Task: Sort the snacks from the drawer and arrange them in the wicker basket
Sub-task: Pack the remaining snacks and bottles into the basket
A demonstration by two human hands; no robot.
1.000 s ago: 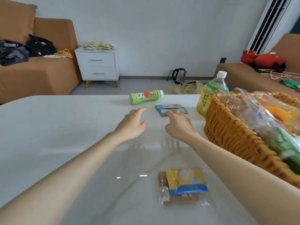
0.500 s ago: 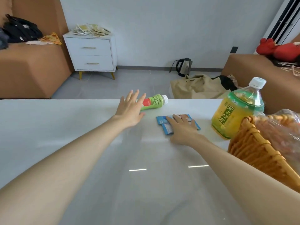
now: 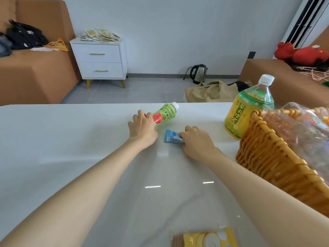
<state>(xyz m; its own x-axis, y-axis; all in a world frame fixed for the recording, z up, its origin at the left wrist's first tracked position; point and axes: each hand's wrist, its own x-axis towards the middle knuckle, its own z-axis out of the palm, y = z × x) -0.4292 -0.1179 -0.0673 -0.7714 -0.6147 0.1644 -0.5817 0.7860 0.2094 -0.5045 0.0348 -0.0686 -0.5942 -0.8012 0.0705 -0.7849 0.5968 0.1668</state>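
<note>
Near white table's (image 3: 71,139) far edge, left hand (image 3: 142,130) grips green plastic bottle (image 3: 166,113); right hand (image 3: 198,142) pinches flat blue packet (image 3: 171,138).

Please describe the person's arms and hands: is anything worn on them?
Both arms are bare as far as the picture shows, with no sleeves. The left hand and the right hand have no gloves; no watch, bracelet or ring is visible.

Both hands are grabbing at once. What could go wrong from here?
1. The left hand holds the juice bottle only at its bottom end; lying near the far edge of the table, it might slip and roll off.
2. The wicker basket looks heaped already; the blue packet in the right hand could slide out.
</note>
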